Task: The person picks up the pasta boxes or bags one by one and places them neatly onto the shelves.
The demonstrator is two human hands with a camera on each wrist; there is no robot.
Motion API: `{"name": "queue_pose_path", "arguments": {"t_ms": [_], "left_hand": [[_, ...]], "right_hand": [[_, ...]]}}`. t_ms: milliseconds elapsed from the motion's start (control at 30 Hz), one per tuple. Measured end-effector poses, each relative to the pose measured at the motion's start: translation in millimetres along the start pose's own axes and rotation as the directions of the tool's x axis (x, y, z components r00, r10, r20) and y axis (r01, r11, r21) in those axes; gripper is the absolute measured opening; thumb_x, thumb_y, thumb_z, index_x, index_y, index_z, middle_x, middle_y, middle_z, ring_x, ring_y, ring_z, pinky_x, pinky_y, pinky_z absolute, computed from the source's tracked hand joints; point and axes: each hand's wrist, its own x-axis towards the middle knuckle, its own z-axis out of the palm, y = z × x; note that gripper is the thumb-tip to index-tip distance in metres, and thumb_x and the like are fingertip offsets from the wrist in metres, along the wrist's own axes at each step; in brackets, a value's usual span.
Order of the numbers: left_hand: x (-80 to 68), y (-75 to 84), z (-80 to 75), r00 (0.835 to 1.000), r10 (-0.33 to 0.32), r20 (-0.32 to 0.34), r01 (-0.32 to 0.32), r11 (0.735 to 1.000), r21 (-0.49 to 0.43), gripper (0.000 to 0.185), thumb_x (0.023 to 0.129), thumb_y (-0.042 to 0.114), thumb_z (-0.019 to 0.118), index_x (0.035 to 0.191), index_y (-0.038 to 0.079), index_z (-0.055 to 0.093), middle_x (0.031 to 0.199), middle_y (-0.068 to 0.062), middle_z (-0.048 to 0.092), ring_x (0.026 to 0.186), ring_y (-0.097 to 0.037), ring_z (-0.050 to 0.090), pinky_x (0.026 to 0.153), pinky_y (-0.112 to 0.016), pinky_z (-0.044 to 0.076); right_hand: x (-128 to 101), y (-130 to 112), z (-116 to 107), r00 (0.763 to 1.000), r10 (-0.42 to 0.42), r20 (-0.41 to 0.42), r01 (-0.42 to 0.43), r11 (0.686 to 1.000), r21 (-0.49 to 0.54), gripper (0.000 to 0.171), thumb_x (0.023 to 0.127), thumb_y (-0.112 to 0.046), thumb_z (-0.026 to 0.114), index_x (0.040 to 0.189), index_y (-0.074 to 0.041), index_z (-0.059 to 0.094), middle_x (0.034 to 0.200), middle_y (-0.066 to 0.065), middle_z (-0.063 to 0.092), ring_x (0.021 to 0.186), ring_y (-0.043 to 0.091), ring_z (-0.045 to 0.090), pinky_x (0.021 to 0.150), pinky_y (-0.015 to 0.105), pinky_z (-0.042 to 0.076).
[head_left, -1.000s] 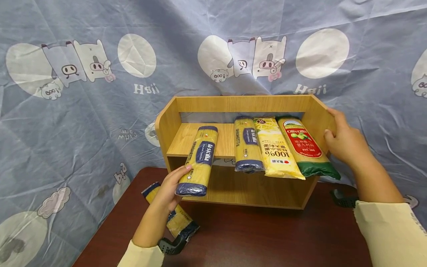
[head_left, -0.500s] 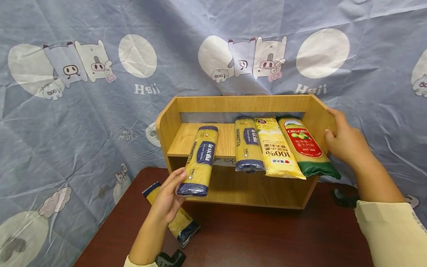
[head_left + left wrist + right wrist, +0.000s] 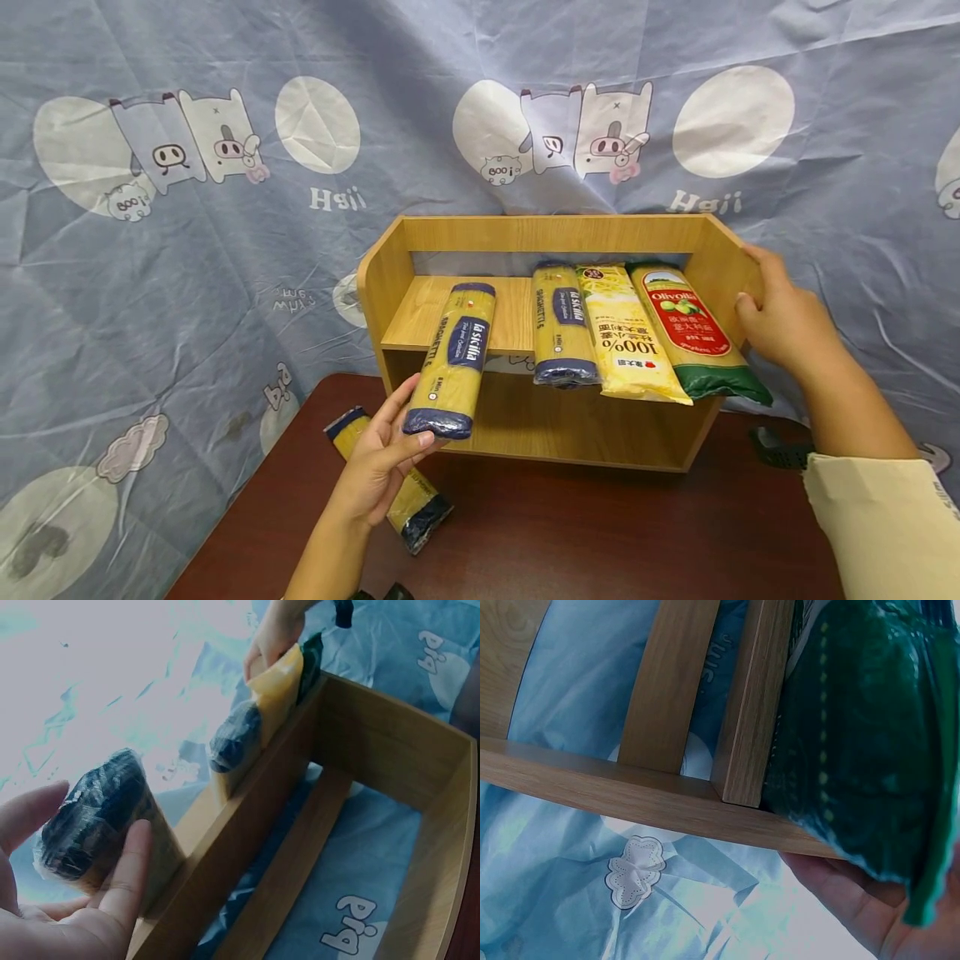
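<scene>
Loosened over the last second: left hand (image 3: 378,467) opened from gripping to merely cupping the spaghetti packet (image 3: 453,358), now resting on the wooden shelf (image 3: 450,312), near end overhanging. Placement apparently nearly complete. Right hand (image 3: 783,321) stayed curled around shelf's right wall.

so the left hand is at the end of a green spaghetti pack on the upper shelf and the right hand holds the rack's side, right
Not quite: the spaghetti pack at the left hand is yellow with dark blue ends, not green. The head view shows this; the green-ended pack lies at the far right of the upper shelf. The rest stands: the right hand holds the rack's side.
</scene>
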Motion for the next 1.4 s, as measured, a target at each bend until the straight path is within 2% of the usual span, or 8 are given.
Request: {"name": "queue_pose_path", "arguments": {"t_ms": [433, 733, 1067, 1400], "left_hand": [[6.1, -1.9, 2.4, 1.0, 0.012, -0.019, -0.012, 1.0, 0.009, 0.08, 0.096, -0.001, 0.06, 0.162, 0.016, 0.019, 0.153, -0.011, 0.041, 0.121, -0.014, 0.063, 0.099, -0.027, 0.055], [15.7, -4.7, 3.3, 1.0, 0.011, -0.011, -0.011, 1.0, 0.004, 0.081, 0.095, -0.002, 0.061, 0.162, 0.013, 0.019, 0.158, -0.017, 0.034, 0.121, -0.014, 0.063, 0.099, -0.028, 0.055], [25.2, -6.0, 9.0, 1.0, 0.001, -0.018, -0.001, 1.0, 0.0, 0.08, 0.095, -0.001, 0.062, 0.162, 0.016, 0.021, 0.159, -0.017, 0.034, 0.12, -0.014, 0.063, 0.098, -0.028, 0.055], [38.1, -7.1, 15.1, 1.0, -0.023, -0.015, 0.023, 1.0, 0.017, 0.08, 0.095, 0.002, 0.065, 0.161, 0.018, 0.024, 0.157, -0.017, 0.039, 0.118, -0.014, 0.064, 0.096, -0.027, 0.056]], "right_hand": [[-0.5, 1.0, 0.3, 1.0, -0.004, -0.012, 0.004, 1.0, 0.006, 0.068, 0.101, -0.019, 0.041, 0.163, -0.018, 0.012, 0.114, 0.048, 0.051, 0.095, 0.061, 0.053, 0.075, 0.067, 0.041], [-0.9, 2.3, 1.3, 1.0, -0.006, -0.02, 0.006, 1.0, 0.007, 0.068, 0.101, -0.019, 0.042, 0.162, -0.017, 0.013, 0.113, 0.048, 0.052, 0.094, 0.061, 0.054, 0.074, 0.067, 0.041], [-0.1, 0.8, 0.9, 1.0, -0.002, -0.015, 0.002, 1.0, 0.004, 0.068, 0.101, -0.019, 0.042, 0.163, -0.018, 0.012, 0.115, 0.049, 0.05, 0.096, 0.062, 0.053, 0.075, 0.068, 0.041], [0.3, 0.5, 0.7, 1.0, -0.005, -0.012, 0.005, 1.0, 0.0, 0.069, 0.101, -0.019, 0.042, 0.162, -0.017, 0.012, 0.111, 0.047, 0.052, 0.091, 0.059, 0.054, 0.073, 0.066, 0.041]]}}
